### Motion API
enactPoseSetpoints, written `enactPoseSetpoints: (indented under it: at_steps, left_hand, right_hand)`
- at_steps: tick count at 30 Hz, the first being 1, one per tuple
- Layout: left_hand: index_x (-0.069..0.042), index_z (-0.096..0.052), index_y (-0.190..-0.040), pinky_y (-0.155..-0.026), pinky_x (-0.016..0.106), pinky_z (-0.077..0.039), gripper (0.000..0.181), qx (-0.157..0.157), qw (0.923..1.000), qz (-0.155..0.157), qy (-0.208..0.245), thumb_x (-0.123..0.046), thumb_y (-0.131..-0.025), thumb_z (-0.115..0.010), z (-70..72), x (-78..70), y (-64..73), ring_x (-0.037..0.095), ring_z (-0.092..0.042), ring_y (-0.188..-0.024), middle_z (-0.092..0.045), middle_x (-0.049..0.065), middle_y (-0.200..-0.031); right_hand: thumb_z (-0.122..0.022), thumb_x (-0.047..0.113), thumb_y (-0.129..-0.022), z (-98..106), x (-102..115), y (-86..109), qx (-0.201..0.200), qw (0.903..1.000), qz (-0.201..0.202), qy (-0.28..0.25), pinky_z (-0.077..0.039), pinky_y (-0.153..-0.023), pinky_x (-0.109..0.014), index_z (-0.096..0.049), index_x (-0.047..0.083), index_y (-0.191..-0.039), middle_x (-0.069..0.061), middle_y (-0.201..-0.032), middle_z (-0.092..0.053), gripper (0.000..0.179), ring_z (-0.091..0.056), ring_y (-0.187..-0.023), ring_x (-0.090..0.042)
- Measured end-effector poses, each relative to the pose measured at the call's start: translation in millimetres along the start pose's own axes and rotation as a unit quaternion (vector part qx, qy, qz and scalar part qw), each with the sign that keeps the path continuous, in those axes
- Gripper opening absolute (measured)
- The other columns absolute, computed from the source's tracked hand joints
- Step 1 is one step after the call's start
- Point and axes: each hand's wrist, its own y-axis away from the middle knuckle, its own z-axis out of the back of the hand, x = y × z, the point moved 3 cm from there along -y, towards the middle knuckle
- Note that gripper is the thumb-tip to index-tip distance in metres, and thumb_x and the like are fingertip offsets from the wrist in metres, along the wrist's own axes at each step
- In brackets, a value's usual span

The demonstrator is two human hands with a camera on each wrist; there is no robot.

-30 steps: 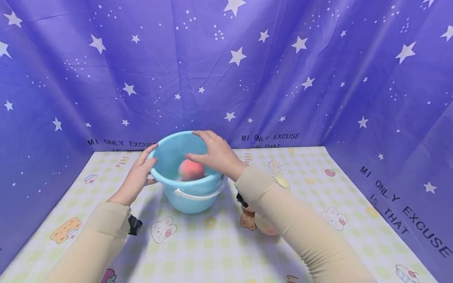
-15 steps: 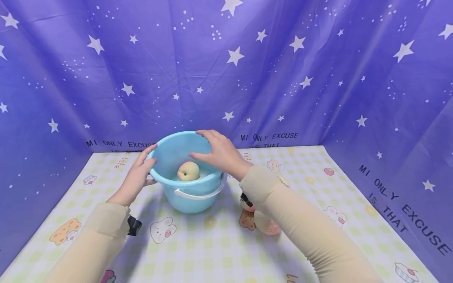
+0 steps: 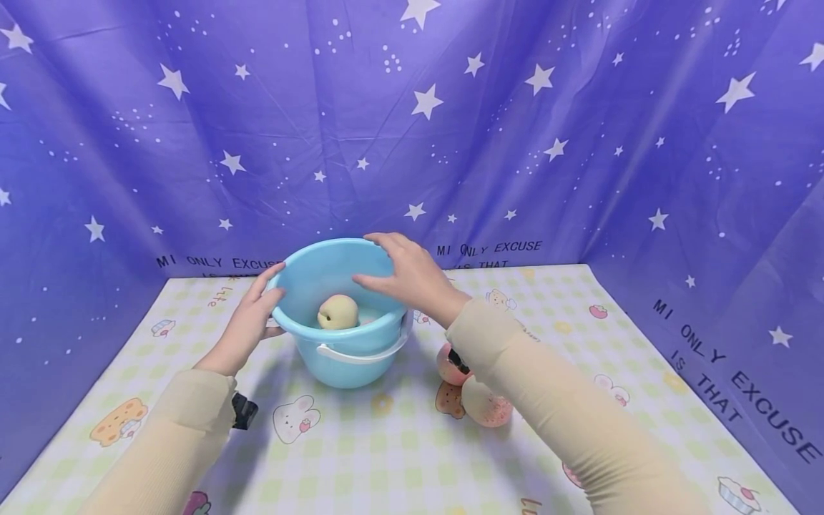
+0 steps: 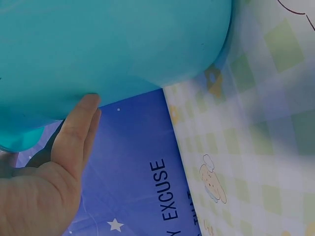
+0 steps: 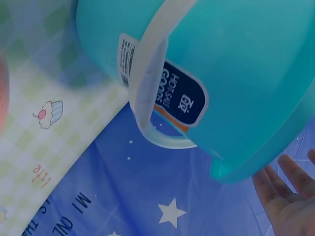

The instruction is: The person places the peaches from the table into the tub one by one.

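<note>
Gripping the blue bucket [image 3: 347,341] by its rim with our left hand [image 3: 240,325], we should brace it steadily so our loosely spread, empty right hand [image 3: 415,273] clears the edge without jostling the peach [image 3: 338,312] inside.

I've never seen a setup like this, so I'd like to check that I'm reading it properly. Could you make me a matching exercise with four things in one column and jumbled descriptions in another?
Things
1. Bucket
2. Handle
3. Curtain
4. Left hand

Descriptions
A. Holding the rim
B. Light blue, with a peach-like fruit inside
C. White, hanging below the rim
D. Purple-blue, with pale stars

Pairs: 1-B, 2-C, 3-D, 4-A
</note>
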Motion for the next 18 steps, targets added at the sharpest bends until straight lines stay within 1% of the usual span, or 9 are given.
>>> enactPoseSetpoints:
  at_steps: [8, 18]
  left_hand:
    - [-0.030, -0.010, -0.160, -0.106, 0.063, -0.043, 0.062, 0.000, 1.0000, 0.000, -0.003, -0.032, -0.103, -0.034, 0.1, -0.8, 0.0, 0.048, -0.025, -0.146, -0.004, 0.014, -0.167]
    - [-0.029, -0.011, -0.160, -0.106, 0.062, -0.043, 0.061, -0.001, 1.0000, 0.000, -0.006, -0.032, -0.103, -0.033, -0.2, -1.8, 1.0, 0.048, -0.026, -0.145, -0.004, 0.014, -0.167]
  right_hand:
    - [-0.072, 0.050, -0.086, 7.9, -7.6, 3.1, -0.004, 0.9998, -0.011, -0.018, -0.048, -0.107, -0.046, -0.049, 0.019, -0.144, -0.004, -0.144, -0.053, 0.070, -0.053, -0.129, -0.025]
    - [-0.072, 0.049, -0.085, 16.9, -16.4, 9.2, -0.019, 0.9995, -0.006, -0.023, -0.049, -0.106, -0.044, -0.052, 0.016, -0.142, -0.005, -0.144, -0.054, 0.068, -0.054, -0.128, -0.024]
